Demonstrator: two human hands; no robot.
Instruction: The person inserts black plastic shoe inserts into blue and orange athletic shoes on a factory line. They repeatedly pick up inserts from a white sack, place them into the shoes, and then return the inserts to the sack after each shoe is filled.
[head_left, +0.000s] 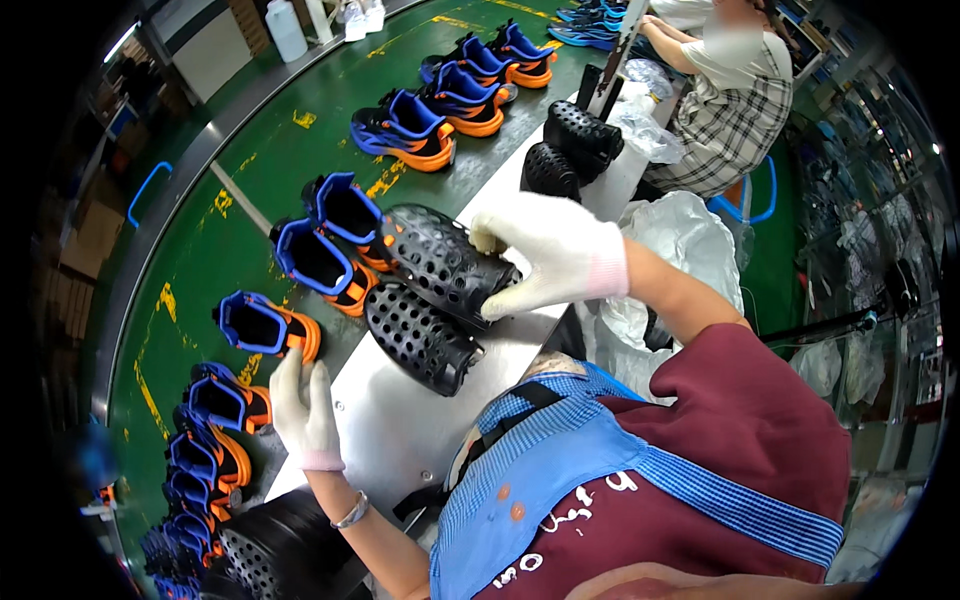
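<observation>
My right hand (pixel 555 250), in a white glove, grips the rear end of a black perforated shoe form (pixel 440 250) between thumb and fingers. A second black perforated shoe form (pixel 415 335) lies beside it on the metal ledge (pixel 375 400). My left hand (pixel 305 415), also gloved, has its fingers stretched up at the orange heel of a blue, black and orange sneaker (pixel 265 325). The fingertips seem to touch that heel. Close to the forms, two more such sneakers, one nearer (pixel 318 265) and one farther (pixel 348 210), stand side by side on the green conveyor.
More sneakers line the green conveyor (pixel 180 290) at the far side (pixel 400 130) and lower left (pixel 205 460). Black forms (pixel 580 135) rest farther along the ledge. A co-worker (pixel 740 100) sits at upper right, near crumpled plastic bags (pixel 690 240). Another dark perforated form (pixel 250 560) is at bottom left.
</observation>
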